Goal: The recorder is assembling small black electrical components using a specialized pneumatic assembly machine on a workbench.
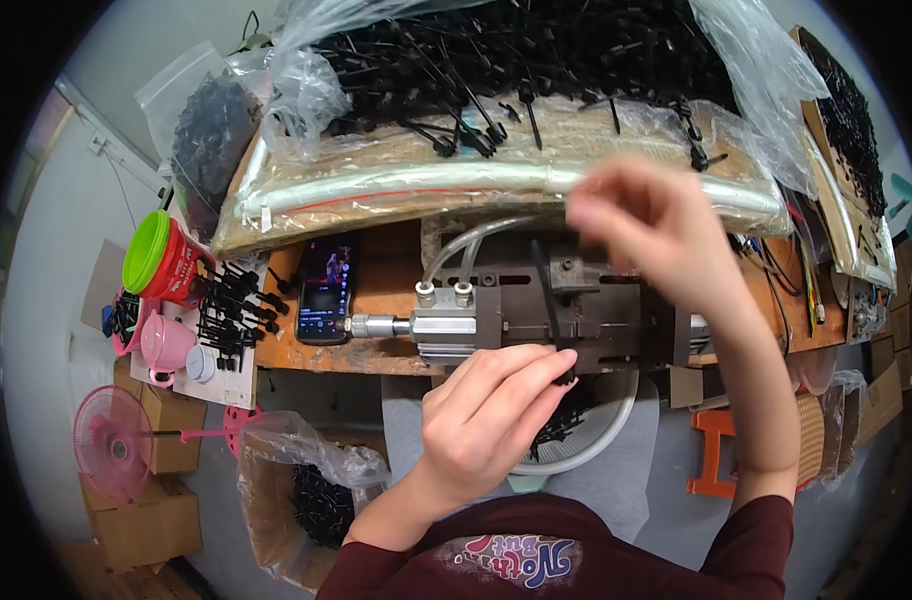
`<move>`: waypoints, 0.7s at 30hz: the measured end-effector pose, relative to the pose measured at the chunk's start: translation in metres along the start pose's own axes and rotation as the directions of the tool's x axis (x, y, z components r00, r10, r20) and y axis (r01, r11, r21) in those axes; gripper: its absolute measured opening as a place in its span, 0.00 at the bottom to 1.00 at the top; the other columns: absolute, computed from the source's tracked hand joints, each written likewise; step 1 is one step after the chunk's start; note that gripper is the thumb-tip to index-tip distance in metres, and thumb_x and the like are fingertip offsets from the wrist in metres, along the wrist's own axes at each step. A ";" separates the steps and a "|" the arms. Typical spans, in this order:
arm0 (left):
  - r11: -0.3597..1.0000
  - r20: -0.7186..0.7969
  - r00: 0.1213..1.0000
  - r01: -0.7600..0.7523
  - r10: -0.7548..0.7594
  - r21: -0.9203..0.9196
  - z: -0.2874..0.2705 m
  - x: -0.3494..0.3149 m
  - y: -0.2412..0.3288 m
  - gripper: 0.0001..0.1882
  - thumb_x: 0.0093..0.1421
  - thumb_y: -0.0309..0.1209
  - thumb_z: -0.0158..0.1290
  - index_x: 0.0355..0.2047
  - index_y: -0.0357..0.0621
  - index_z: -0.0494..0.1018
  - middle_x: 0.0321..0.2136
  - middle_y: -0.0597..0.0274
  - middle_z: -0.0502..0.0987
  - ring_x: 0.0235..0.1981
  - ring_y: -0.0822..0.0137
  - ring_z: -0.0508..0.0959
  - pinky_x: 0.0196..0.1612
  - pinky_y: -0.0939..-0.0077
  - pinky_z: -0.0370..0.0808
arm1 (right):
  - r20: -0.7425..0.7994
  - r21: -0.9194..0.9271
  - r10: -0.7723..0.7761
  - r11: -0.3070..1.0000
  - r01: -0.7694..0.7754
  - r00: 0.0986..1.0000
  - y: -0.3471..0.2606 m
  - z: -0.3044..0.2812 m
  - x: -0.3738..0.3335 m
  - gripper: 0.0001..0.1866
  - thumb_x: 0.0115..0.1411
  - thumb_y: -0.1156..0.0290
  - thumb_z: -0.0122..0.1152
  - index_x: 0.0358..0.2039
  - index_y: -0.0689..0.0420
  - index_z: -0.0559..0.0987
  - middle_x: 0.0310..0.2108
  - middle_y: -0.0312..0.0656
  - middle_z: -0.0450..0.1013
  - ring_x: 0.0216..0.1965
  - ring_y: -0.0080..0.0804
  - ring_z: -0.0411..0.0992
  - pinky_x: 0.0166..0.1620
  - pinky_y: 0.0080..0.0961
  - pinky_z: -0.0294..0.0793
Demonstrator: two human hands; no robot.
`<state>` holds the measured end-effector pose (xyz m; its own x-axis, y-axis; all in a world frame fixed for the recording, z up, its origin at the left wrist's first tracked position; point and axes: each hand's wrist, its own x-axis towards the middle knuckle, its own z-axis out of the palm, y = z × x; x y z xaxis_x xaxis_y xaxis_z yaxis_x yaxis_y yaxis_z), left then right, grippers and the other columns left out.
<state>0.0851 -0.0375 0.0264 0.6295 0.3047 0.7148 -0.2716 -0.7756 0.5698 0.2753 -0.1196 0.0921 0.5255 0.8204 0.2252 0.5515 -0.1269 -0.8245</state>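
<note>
The left hand (pixel 491 415) is at the front edge of the wooden bench (pixel 381 275), its thumb and fingers pinching a black strip (pixel 548 290) near its lower end. The strip stands out from the fingertips toward the back of the bench, in front of the dark plate of a metal machine (pixel 611 320). The right hand (pixel 646 220) is raised above the bench's back part, by the front wall of a big plastic-lined box (pixel 376 212). Its fingers are bent, but it is blurred, so I cannot tell whether they pinch anything.

The big box holds a heap of black parts (pixel 536 55), with a few lying over its front edge. At the machine's left end, two clear tubes (pixel 454 243) run into a silver block (pixel 446 335). A phone (pixel 326 290) with a lit screen lies left of it, near the bench's front edge. Beyond the bench's left end, a white board (pixel 234 385) carries more black pieces (pixel 238 318), a red bucket with a green rim (pixel 166 260), a pink cup (pixel 166 343) and a small white jar (pixel 202 363).

Below the front edge, a white bowl (pixel 616 432) holds black pieces, partly hidden by the left hand. A pink fan (pixel 116 442) stands at the far left, and an orange stool (pixel 711 455) to the right.
</note>
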 end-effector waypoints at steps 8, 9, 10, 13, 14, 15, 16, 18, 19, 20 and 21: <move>0.996 0.298 0.951 0.063 -0.080 0.067 0.026 -0.033 0.000 0.16 0.44 0.20 0.63 0.36 0.37 0.78 0.41 0.56 0.78 0.33 0.63 0.78 0.36 0.73 0.77 | 0.410 -0.762 -0.648 0.143 0.631 0.642 0.034 -0.015 0.102 0.04 0.51 0.71 0.56 0.26 0.57 0.77 0.31 0.41 0.69 0.35 0.36 0.73 0.33 0.30 0.76; 0.994 0.305 0.951 0.027 -0.057 0.104 0.030 -0.033 -0.002 0.15 0.44 0.21 0.63 0.36 0.37 0.78 0.44 0.56 0.78 0.33 0.62 0.78 0.37 0.72 0.77 | 0.438 -0.763 -0.624 0.122 0.635 0.647 0.037 -0.015 0.105 0.04 0.50 0.72 0.56 0.25 0.57 0.76 0.31 0.41 0.69 0.34 0.36 0.73 0.32 0.30 0.76; 0.991 0.311 0.949 0.003 -0.044 0.134 0.034 -0.034 -0.003 0.15 0.45 0.22 0.62 0.36 0.37 0.78 0.46 0.55 0.77 0.33 0.63 0.78 0.38 0.72 0.76 | 0.465 -0.764 -0.599 0.102 0.638 0.652 0.040 -0.015 0.107 0.04 0.50 0.72 0.56 0.25 0.58 0.76 0.30 0.40 0.69 0.34 0.35 0.73 0.32 0.30 0.76; 0.972 0.326 0.945 -0.054 -0.024 0.227 0.040 -0.035 -0.006 0.14 0.46 0.24 0.62 0.35 0.37 0.78 0.48 0.55 0.77 0.32 0.64 0.79 0.38 0.72 0.76 | 0.472 -0.763 -0.584 0.104 0.638 0.660 0.039 -0.020 0.101 0.03 0.50 0.72 0.56 0.24 0.57 0.76 0.29 0.40 0.68 0.33 0.35 0.73 0.31 0.30 0.76; 0.965 0.333 0.943 -0.063 -0.026 0.253 0.041 -0.035 -0.007 0.13 0.46 0.24 0.61 0.35 0.37 0.78 0.48 0.55 0.77 0.32 0.64 0.79 0.38 0.73 0.76 | 0.462 -0.763 -0.590 0.116 0.636 0.662 0.039 -0.024 0.098 0.03 0.50 0.72 0.57 0.23 0.57 0.76 0.29 0.40 0.68 0.33 0.35 0.73 0.31 0.30 0.76; 0.959 0.339 0.940 -0.073 -0.025 0.274 0.042 -0.035 -0.007 0.13 0.46 0.24 0.61 0.35 0.37 0.78 0.48 0.55 0.77 0.32 0.65 0.79 0.38 0.73 0.76 | 0.411 -0.787 -0.652 0.099 0.610 0.636 0.041 -0.026 0.094 0.03 0.48 0.73 0.57 0.22 0.57 0.76 0.28 0.39 0.69 0.32 0.34 0.73 0.31 0.28 0.76; 0.956 0.340 0.940 -0.070 -0.032 0.285 0.043 -0.033 -0.007 0.13 0.46 0.24 0.61 0.35 0.37 0.78 0.48 0.55 0.77 0.31 0.65 0.79 0.37 0.73 0.76 | 0.347 -0.792 -0.689 0.147 0.592 0.636 0.041 -0.030 0.086 0.03 0.50 0.73 0.58 0.22 0.58 0.77 0.28 0.39 0.71 0.31 0.34 0.74 0.30 0.27 0.76; 0.953 0.348 0.937 -0.074 -0.034 0.293 0.045 -0.029 -0.004 0.13 0.46 0.25 0.61 0.34 0.38 0.78 0.47 0.55 0.78 0.30 0.65 0.79 0.36 0.73 0.76 | 0.144 -0.728 -0.778 0.336 0.598 0.612 0.040 -0.037 0.072 0.03 0.52 0.73 0.61 0.25 0.59 0.79 0.27 0.40 0.74 0.29 0.36 0.75 0.31 0.25 0.77; 0.953 0.348 0.937 -0.074 -0.035 0.295 0.044 -0.027 -0.006 0.13 0.46 0.25 0.61 0.34 0.38 0.78 0.47 0.56 0.78 0.29 0.66 0.79 0.35 0.74 0.75 | 0.050 -0.680 -0.705 0.494 0.541 0.707 0.037 -0.038 0.060 0.06 0.56 0.73 0.61 0.30 0.62 0.81 0.30 0.44 0.78 0.29 0.37 0.77 0.31 0.24 0.77; 0.952 0.349 0.936 -0.074 -0.035 0.295 0.042 -0.026 -0.007 0.13 0.46 0.25 0.62 0.34 0.38 0.79 0.47 0.56 0.78 0.28 0.66 0.79 0.35 0.75 0.75 | -0.029 -0.629 -0.670 0.589 0.508 0.742 0.034 -0.036 0.049 0.05 0.57 0.73 0.61 0.31 0.61 0.81 0.28 0.40 0.76 0.27 0.30 0.74 0.29 0.21 0.73; 0.953 0.352 0.935 -0.079 -0.031 0.293 0.042 -0.026 -0.007 0.13 0.46 0.25 0.62 0.34 0.38 0.79 0.47 0.56 0.78 0.27 0.66 0.79 0.34 0.75 0.75 | -0.106 -0.571 -0.624 0.676 0.466 0.774 0.030 -0.033 0.036 0.05 0.57 0.72 0.62 0.32 0.61 0.80 0.25 0.36 0.74 0.24 0.23 0.71 0.28 0.18 0.70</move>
<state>0.1013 -0.0629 -0.0133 0.8537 0.1143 0.5081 -0.0953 -0.9248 0.3682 0.3325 -0.1120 0.0925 0.1312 0.6556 0.7436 0.9876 -0.0214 -0.1554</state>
